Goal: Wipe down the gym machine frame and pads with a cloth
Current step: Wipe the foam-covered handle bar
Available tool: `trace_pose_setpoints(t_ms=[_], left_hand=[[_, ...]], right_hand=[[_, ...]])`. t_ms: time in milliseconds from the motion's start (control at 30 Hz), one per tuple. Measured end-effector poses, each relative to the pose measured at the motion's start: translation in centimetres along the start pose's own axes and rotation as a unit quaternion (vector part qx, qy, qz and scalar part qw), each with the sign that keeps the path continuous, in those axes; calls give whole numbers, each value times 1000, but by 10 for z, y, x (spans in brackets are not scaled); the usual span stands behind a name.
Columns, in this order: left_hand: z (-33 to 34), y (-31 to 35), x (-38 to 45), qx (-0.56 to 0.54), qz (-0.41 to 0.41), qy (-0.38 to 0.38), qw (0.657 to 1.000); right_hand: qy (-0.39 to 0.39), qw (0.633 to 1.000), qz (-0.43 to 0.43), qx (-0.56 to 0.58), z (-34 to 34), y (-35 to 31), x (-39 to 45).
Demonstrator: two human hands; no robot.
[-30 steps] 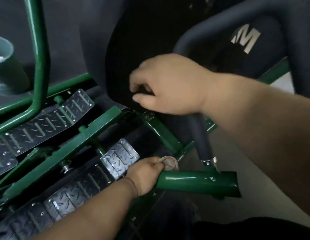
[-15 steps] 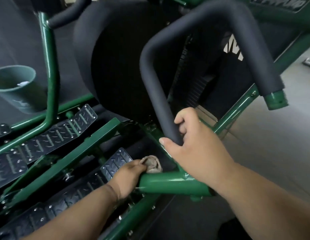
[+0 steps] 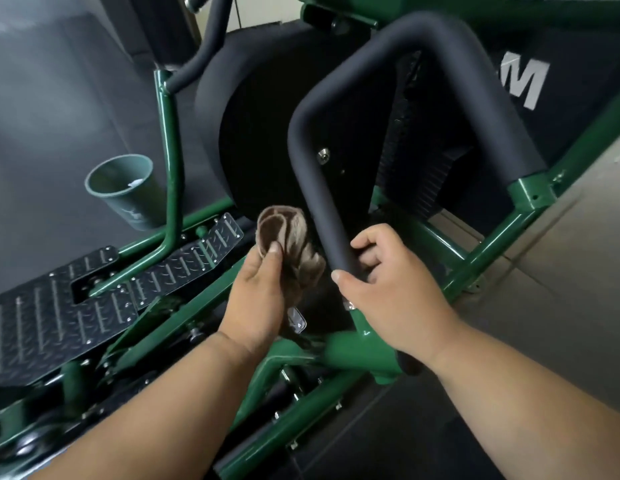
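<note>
Dark rubber floor [image 3: 52,109] w/ green cup [image 3: 128,192]

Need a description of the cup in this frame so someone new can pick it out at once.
Start at the green machine frame and follow its thin upright tube on the left. Just left of that tube, on the dark grey floor beyond the black tread plates, stands the cup. It is the only open-topped round container in view, dull green with something white inside.

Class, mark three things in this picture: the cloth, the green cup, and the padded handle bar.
cloth [image 3: 288,237]: head view, on the bunched brown folds above the left thumb.
green cup [image 3: 128,195]: head view, on its outer wall.
padded handle bar [image 3: 312,174]: head view, on the black foam above the right hand.
</note>
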State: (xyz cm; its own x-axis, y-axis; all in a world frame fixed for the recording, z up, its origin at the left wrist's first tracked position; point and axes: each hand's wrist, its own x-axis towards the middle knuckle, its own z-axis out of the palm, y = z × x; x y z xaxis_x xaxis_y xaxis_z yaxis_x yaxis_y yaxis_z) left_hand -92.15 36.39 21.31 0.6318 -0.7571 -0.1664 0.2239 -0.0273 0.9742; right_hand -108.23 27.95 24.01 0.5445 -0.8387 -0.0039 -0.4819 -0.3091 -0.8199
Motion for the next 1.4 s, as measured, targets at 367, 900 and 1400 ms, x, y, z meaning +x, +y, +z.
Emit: trace_pose_setpoints(t_ms=[367, 900, 1400], left_hand=[[13, 11, 15, 517, 366, -156, 758], [35, 50, 52, 495, 384, 99, 773], [19, 62, 61, 493, 428, -23, 757]], right_hand=[[37, 999, 21, 1, -4, 0, 2], [23, 999, 37, 2, -4, -1, -1], [40, 999, 21, 7, 0, 7, 3]])
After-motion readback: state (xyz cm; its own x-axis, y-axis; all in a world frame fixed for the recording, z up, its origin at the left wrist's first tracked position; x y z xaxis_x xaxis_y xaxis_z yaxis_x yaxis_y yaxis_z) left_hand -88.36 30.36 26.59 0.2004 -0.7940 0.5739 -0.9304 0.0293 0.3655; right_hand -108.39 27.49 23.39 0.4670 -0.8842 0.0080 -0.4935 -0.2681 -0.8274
